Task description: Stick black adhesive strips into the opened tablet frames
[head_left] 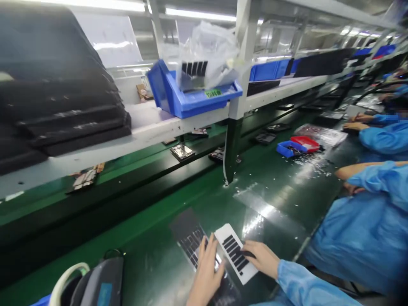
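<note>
Left hand [205,272] and right hand [259,257], fingers spread, touch a white rectangular plate with black strips [235,253] on the glossy green workbench [280,191].

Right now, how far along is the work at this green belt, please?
Done: the dark sheet on the green belt already shows black strips. In hand: the right hand rests on the white card, the left hand beside it. Left: black strips still sit on that card.

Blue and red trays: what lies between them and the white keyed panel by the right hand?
Head view: just green mat with glare and white specks, between the panel and the trays.
</note>
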A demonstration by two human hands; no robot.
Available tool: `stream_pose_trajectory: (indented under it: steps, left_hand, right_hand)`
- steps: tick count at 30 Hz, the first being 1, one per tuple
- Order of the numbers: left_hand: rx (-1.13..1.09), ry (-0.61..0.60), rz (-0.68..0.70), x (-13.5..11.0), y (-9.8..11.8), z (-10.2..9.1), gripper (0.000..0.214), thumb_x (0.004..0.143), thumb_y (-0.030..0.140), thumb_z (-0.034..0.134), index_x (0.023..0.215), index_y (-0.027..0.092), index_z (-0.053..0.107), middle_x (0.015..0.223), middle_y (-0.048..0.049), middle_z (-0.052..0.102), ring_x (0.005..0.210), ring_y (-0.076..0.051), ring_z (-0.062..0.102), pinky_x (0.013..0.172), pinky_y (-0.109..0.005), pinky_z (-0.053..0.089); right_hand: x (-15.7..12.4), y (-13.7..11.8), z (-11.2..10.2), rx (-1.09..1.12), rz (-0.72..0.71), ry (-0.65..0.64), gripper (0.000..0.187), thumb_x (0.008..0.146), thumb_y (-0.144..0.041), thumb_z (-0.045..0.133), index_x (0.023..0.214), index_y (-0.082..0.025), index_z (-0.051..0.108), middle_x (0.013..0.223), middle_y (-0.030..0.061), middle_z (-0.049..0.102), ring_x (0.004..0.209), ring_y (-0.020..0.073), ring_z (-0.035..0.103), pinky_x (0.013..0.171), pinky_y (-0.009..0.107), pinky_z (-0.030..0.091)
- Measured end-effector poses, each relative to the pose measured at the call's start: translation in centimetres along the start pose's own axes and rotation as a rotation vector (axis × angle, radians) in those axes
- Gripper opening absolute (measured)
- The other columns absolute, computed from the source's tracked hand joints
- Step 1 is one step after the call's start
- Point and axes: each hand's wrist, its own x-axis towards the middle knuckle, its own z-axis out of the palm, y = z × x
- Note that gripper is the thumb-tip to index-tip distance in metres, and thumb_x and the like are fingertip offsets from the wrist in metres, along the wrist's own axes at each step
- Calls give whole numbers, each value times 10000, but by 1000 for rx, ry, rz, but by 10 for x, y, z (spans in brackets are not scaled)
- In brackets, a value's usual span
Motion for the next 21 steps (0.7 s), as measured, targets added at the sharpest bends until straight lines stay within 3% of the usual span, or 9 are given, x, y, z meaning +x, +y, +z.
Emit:
stream_pose_trajectory:
  steps: [2, 4, 7, 11, 14, 16, 19, 21]
  left_hand:
    - [171, -237, 68, -4, -16, 23, 492, 822, 308, 464, 1304, 253, 382, 1405, -51, 292, 1317, -289, 164, 1043, -541, 187]
    - [350, -393, 122, 1, -26, 36, 537, 825, 365, 457, 1332, 248, 327, 1430, -29, 232, 1321, -306, 123, 1040, -575, 137]
    - [528, -376, 169, 11, -35, 44, 492, 862, 406, 370, 1329, 260, 315, 1436, 5, 226, 1318, -298, 133, 1039, -576, 136]
    - [616, -323, 252, 14, -40, 46, 443, 880, 353, 343, 1304, 224, 348, 1413, -14, 286, 1301, -287, 180, 1040, -551, 184]
    - [649, -297, 284, 11, -39, 47, 440, 880, 363, 352, 1276, 174, 378, 1385, -50, 337, 1289, -290, 208, 1038, -536, 215]
    - [676, -264, 281, 10, -38, 48, 450, 884, 391, 336, 1251, 138, 398, 1368, -80, 361, 1284, -297, 222, 1034, -533, 228]
    - [734, -227, 261, 8, -36, 53, 483, 882, 432, 314, 1201, 89, 430, 1334, -134, 396, 1268, -323, 253, 1021, -539, 244]
    - [767, -225, 245, 6, -35, 56, 517, 867, 473, 326, 1164, 67, 449, 1317, -166, 405, 1255, -350, 268, 1005, -549, 260]
  right_hand:
    - [9, 18, -12, -312, -79, -128, 197, 727, -307, 470, 792, -219, 633, 796, 64, 610, 785, 224, 605, 732, 355, 466]
    - [25, 33, -16, -582, -159, -218, 239, 775, -228, 427, 946, -177, 586, 904, 76, 600, 827, 202, 598, 730, 324, 466]
    - [48, 46, -13, -831, -243, -287, 338, 814, -232, 424, 1136, -147, 480, 1051, 103, 557, 827, 203, 600, 700, 315, 464]
    - [62, 48, -11, -984, -335, -301, 391, 859, -337, 382, 1197, -148, 429, 1063, 98, 538, 730, 188, 605, 605, 286, 452]
    - [61, 50, -15, -1030, -399, -234, 414, 874, -390, 351, 1207, -155, 423, 1040, 89, 526, 696, 169, 604, 577, 265, 446]
    - [58, 58, -23, -1084, -393, -114, 408, 876, -401, 341, 1194, -167, 442, 1034, 87, 519, 688, 171, 608, 574, 266, 455]
    - [49, 75, -38, -1188, -250, 149, 464, 877, -443, 306, 1222, -164, 444, 1099, 115, 503, 647, 191, 617, 559, 308, 477]
    - [41, 87, -48, -1210, -169, 220, 525, 872, -494, 284, 1262, -173, 427, 1201, 126, 468, 665, 214, 627, 567, 346, 495]
